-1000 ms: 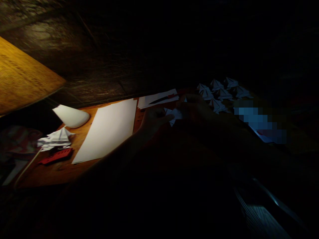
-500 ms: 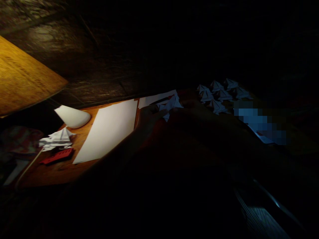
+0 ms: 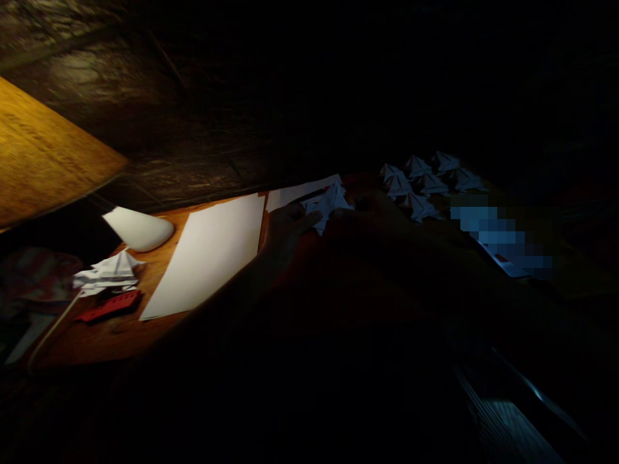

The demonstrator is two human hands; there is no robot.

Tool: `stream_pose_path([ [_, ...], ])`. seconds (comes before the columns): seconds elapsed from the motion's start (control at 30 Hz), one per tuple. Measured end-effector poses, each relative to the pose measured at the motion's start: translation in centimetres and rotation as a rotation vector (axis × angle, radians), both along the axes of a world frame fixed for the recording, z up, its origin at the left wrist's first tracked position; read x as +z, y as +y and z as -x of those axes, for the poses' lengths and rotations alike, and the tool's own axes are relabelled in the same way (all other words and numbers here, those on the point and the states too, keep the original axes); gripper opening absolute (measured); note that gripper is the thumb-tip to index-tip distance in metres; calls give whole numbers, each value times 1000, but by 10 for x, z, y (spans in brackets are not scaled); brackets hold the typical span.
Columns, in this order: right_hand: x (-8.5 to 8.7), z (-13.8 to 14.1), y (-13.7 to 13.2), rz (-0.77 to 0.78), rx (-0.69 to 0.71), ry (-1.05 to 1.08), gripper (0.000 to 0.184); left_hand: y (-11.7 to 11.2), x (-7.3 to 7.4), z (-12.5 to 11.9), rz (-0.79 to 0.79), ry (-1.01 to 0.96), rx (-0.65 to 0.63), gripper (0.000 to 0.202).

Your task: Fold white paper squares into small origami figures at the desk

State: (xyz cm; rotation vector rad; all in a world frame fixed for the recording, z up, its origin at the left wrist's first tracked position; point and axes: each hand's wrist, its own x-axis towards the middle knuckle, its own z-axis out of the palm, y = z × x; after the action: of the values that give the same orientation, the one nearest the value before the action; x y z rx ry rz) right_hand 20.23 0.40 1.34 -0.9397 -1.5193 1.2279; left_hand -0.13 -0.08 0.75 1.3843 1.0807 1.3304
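So there's one folded paper piece in play, white and pointy, held up between two hands over the wooden table, roughly mid-view. The left hand has it pinched, thumb flat on the front and the fingers closed up behind, no real gap. The right hand is at the piece's right edge, but it's so dark there that I can't tell how closed the fingers are or if they're actually gripping.

Just behind the piece there's some white paper, partly blocked by the hands, so no sheet count on that. To the right I get seven folded stars bunched close together, then one device with a bluish glow, mostly pixelated out.

Over on the left, one big white sheet lies flat past the left forearm; can't tell if more are under it. Further out: one white tapered object, one crumpled-looking folded paper and one red object right in front of it. Top left, one yellow-orange panel against a dark wall.
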Motion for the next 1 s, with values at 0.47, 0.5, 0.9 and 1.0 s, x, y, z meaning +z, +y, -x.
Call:
stream_pose_path([
  [0.47,-8,2,3,158,100,181,36,0,-3,0,60,15,-150,23],
  [0.5,-8,1,5,159,83,181,36,0,-3,-1,70,4,-157,24],
  [0.9,-8,2,5,204,56,162,37,2,-4,0,73,-26,-140,22],
  [1.0,-5,2,6,210,53,117,37,2,-4,1,79,-4,-163,20],
])
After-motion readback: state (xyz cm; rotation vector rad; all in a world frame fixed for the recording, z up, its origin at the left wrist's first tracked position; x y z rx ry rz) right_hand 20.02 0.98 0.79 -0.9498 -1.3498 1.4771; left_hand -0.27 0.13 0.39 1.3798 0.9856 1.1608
